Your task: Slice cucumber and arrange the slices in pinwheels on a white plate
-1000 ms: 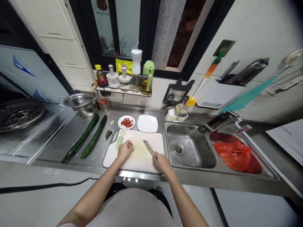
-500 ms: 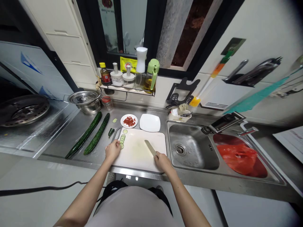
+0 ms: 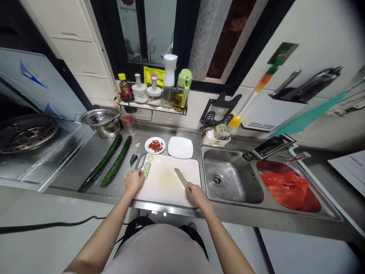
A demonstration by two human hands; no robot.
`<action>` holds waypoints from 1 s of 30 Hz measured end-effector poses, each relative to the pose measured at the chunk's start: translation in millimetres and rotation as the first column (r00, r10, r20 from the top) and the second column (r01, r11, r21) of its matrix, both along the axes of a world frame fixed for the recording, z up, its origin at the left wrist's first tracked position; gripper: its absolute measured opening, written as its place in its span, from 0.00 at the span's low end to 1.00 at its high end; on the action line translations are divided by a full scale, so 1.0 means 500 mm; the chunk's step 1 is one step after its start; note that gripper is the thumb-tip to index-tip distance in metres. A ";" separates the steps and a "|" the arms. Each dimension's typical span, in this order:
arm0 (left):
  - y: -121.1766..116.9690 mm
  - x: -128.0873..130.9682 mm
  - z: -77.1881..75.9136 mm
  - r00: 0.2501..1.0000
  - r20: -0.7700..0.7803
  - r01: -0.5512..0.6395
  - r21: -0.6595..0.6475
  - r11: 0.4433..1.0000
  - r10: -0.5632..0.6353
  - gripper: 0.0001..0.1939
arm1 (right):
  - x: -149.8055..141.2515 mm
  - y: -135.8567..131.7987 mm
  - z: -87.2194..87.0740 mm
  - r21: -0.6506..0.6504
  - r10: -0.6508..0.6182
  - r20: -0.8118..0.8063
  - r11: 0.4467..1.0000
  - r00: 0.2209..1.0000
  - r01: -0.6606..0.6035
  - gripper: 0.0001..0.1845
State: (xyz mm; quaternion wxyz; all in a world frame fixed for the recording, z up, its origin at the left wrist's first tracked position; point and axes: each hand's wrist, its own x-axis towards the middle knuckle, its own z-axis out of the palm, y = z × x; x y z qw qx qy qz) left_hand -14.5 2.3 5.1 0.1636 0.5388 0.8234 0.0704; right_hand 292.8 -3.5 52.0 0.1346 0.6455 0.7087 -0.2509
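A white cutting board (image 3: 168,182) lies on the steel counter in front of me. My right hand (image 3: 195,195) is closed round the handle of a knife (image 3: 181,178), whose blade rests on the board pointing up and left. My left hand (image 3: 133,179) sits at the board's left edge with its fingers curled, next to a row of cucumber slices (image 3: 146,169). What the fingers hold, if anything, is hidden. Two whole cucumbers (image 3: 110,161) lie on the counter to the left.
A small plate of red chopped chilli (image 3: 155,145) and a bare white plate (image 3: 180,147) stand behind the board. A steel pot (image 3: 100,121) is at the back left, a condiment shelf (image 3: 151,108) above. The sink (image 3: 230,179) with a red bag (image 3: 286,188) is on the right.
My left hand has slid from the middle of the board to its left edge, beside the row of slices. The right hand and knife have stayed in place.
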 end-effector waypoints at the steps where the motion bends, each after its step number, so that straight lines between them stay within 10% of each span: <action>1: 0.008 0.002 0.001 1.000 0.013 -0.010 0.012 1.000 0.010 0.11 | -0.001 0.000 0.000 -0.004 -0.002 0.006 1.000 1.000 0.002 0.18; 14: 0.158 0.031 -0.004 1.000 -0.028 -0.010 0.043 0.999 0.011 0.22 | -0.002 -0.004 -0.013 0.013 0.003 0.004 1.000 1.000 -0.003 0.18; 30: 0.169 0.052 0.001 0.968 0.242 0.046 0.086 0.995 -0.066 0.13 | -0.003 -0.006 0.001 0.023 0.007 0.002 1.000 1.000 -0.007 0.16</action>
